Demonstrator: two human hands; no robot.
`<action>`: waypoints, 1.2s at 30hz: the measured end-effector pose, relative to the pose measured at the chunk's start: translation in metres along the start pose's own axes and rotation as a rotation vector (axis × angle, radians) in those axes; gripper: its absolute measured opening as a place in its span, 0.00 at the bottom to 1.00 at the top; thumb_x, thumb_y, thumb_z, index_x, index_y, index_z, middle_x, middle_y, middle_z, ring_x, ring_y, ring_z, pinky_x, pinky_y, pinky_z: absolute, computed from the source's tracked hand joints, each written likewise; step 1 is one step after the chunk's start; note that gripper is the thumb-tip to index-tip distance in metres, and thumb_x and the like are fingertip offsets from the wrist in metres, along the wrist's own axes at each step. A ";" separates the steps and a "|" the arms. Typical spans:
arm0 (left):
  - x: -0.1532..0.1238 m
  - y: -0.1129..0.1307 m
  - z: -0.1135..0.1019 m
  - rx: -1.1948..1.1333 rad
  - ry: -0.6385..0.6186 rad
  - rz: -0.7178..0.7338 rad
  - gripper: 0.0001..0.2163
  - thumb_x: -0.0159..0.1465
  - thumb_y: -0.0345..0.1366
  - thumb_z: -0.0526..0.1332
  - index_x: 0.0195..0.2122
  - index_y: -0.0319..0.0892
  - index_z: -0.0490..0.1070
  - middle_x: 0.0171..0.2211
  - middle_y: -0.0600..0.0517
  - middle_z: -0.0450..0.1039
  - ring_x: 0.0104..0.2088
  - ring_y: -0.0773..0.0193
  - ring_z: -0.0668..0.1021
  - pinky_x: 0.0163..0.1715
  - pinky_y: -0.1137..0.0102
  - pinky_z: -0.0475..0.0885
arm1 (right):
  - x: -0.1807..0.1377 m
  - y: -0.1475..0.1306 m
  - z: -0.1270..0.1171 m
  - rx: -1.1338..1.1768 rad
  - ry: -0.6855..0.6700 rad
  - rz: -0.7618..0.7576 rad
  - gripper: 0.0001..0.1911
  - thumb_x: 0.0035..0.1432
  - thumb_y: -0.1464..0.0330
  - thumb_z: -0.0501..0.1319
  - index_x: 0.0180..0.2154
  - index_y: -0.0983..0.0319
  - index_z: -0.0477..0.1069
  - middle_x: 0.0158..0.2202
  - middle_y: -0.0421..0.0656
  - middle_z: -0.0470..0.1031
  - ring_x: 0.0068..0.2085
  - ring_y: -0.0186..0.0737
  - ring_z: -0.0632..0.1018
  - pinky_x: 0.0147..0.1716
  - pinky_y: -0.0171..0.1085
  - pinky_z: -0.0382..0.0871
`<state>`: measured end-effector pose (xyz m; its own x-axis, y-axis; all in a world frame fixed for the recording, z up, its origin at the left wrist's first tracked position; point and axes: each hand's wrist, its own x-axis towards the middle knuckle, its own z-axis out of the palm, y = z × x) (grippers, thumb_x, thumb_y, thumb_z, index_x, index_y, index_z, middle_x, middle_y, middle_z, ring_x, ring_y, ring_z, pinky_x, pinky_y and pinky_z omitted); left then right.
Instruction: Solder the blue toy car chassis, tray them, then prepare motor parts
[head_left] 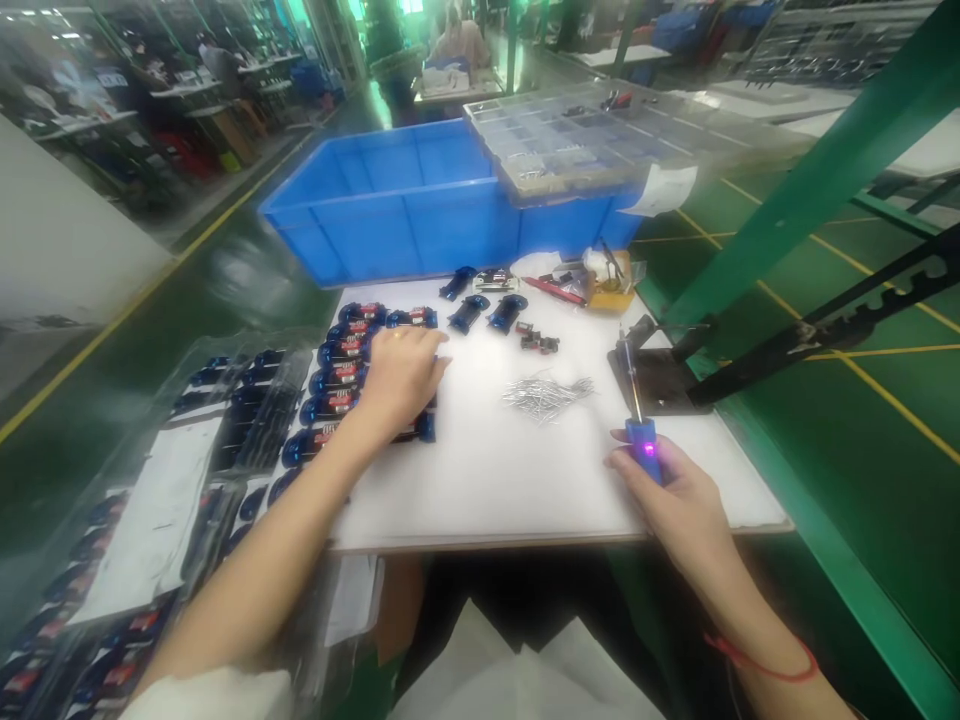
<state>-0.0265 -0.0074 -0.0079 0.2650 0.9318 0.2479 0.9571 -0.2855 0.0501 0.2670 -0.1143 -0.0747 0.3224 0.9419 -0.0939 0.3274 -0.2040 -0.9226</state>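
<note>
We see the right hand (679, 490) at the worktop's (495, 480) front edge, right part, fingers wrapped round a blue tool (643, 450), light on, tip pointing toward the back edge. Left hand (405, 368) is over the units (337, 378) lined up along the left edge; fingers curled, we can't tell if they grasp one. Silver pins (544, 395) lie loose mid-worktop. Blue shells (469, 314) sit near the back edge, small black-red bits (538, 340) just beside. Yellow box (609, 298): back right corner. Black plate (660, 390): right edge.
</note>
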 end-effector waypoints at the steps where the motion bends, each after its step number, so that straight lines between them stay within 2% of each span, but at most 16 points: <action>1: 0.020 0.004 0.006 0.022 -0.033 -0.015 0.12 0.66 0.34 0.57 0.50 0.41 0.73 0.49 0.40 0.78 0.54 0.46 0.75 0.53 0.54 0.62 | 0.000 0.002 -0.001 0.004 -0.005 0.004 0.19 0.48 0.53 0.66 0.38 0.59 0.79 0.36 0.43 0.81 0.36 0.44 0.79 0.41 0.41 0.73; 4: 0.067 0.012 0.026 0.140 -0.100 -0.094 0.15 0.66 0.38 0.58 0.51 0.36 0.71 0.48 0.35 0.77 0.54 0.42 0.74 0.53 0.54 0.60 | -0.001 0.002 -0.004 0.021 -0.027 0.022 0.19 0.50 0.53 0.65 0.39 0.59 0.79 0.35 0.43 0.81 0.35 0.44 0.79 0.39 0.41 0.74; 7: 0.090 0.017 0.044 0.203 -0.172 -0.128 0.17 0.66 0.40 0.57 0.50 0.32 0.71 0.44 0.32 0.78 0.51 0.40 0.75 0.53 0.53 0.59 | -0.003 -0.003 -0.004 0.062 -0.060 0.057 0.18 0.51 0.54 0.65 0.40 0.59 0.79 0.31 0.42 0.80 0.33 0.44 0.79 0.38 0.41 0.74; 10: 0.095 0.020 0.053 0.213 -0.197 -0.136 0.16 0.67 0.38 0.55 0.48 0.30 0.71 0.43 0.29 0.77 0.49 0.38 0.75 0.51 0.50 0.60 | -0.002 -0.008 -0.003 0.103 -0.057 0.082 0.17 0.52 0.54 0.65 0.39 0.58 0.79 0.31 0.42 0.80 0.34 0.45 0.79 0.38 0.42 0.74; 15: 0.094 0.021 0.053 0.121 -0.118 -0.217 0.17 0.62 0.35 0.58 0.50 0.31 0.67 0.47 0.29 0.72 0.49 0.35 0.75 0.50 0.48 0.64 | 0.008 -0.002 -0.003 0.093 -0.136 0.058 0.17 0.50 0.55 0.65 0.37 0.58 0.79 0.32 0.42 0.80 0.34 0.46 0.78 0.35 0.41 0.73; 19: 0.092 0.016 0.047 -0.113 -0.028 -0.237 0.18 0.58 0.28 0.58 0.50 0.33 0.66 0.49 0.34 0.66 0.44 0.43 0.77 0.45 0.52 0.70 | 0.011 0.005 -0.016 -0.054 -0.087 -0.004 0.18 0.54 0.53 0.62 0.41 0.57 0.78 0.34 0.42 0.80 0.33 0.45 0.77 0.33 0.41 0.71; 23: 0.080 0.009 0.037 -0.239 0.160 -0.177 0.18 0.56 0.26 0.59 0.50 0.35 0.68 0.49 0.38 0.64 0.46 0.48 0.75 0.49 0.55 0.71 | 0.009 0.010 -0.047 -0.265 -0.002 -0.122 0.23 0.54 0.51 0.59 0.43 0.58 0.77 0.43 0.47 0.80 0.39 0.49 0.78 0.39 0.44 0.72; 25: 0.068 0.010 0.027 -0.271 0.254 -0.166 0.18 0.57 0.27 0.60 0.49 0.38 0.69 0.47 0.41 0.67 0.47 0.50 0.74 0.51 0.57 0.69 | 0.010 0.013 -0.061 -0.394 0.042 -0.143 0.24 0.54 0.51 0.57 0.44 0.59 0.77 0.42 0.50 0.79 0.40 0.52 0.78 0.40 0.46 0.72; 27: 0.054 0.013 0.016 -0.330 0.294 -0.189 0.17 0.57 0.30 0.61 0.49 0.42 0.71 0.44 0.46 0.70 0.45 0.53 0.75 0.50 0.59 0.70 | 0.013 0.017 -0.069 -0.512 0.114 -0.171 0.25 0.55 0.52 0.56 0.44 0.61 0.77 0.40 0.52 0.78 0.40 0.54 0.78 0.39 0.48 0.71; 30: 0.027 0.020 0.001 -0.476 0.255 -0.274 0.17 0.57 0.35 0.63 0.49 0.47 0.72 0.36 0.53 0.73 0.35 0.61 0.75 0.42 0.65 0.72 | 0.020 0.023 -0.070 -0.673 0.216 -0.203 0.25 0.60 0.54 0.52 0.48 0.61 0.75 0.41 0.54 0.77 0.42 0.57 0.77 0.38 0.49 0.70; 33: -0.002 0.026 -0.004 -0.678 0.165 -0.332 0.19 0.56 0.39 0.67 0.49 0.46 0.73 0.30 0.56 0.71 0.29 0.65 0.75 0.32 0.69 0.71 | 0.028 0.026 -0.064 -0.812 0.256 -0.190 0.25 0.62 0.56 0.50 0.50 0.62 0.75 0.41 0.55 0.76 0.42 0.58 0.76 0.36 0.49 0.69; 36: -0.030 0.030 0.002 -0.986 0.020 -0.388 0.22 0.55 0.42 0.69 0.51 0.45 0.72 0.33 0.54 0.73 0.30 0.63 0.79 0.33 0.67 0.76 | 0.034 0.024 -0.056 -0.874 0.291 -0.260 0.23 0.63 0.58 0.51 0.49 0.63 0.75 0.38 0.55 0.77 0.41 0.58 0.75 0.38 0.50 0.68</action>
<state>-0.0058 -0.0434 -0.0153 -0.0488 0.9968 0.0626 0.4550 -0.0336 0.8898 0.3356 -0.1024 -0.0786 0.3155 0.9067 0.2799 0.9292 -0.2353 -0.2852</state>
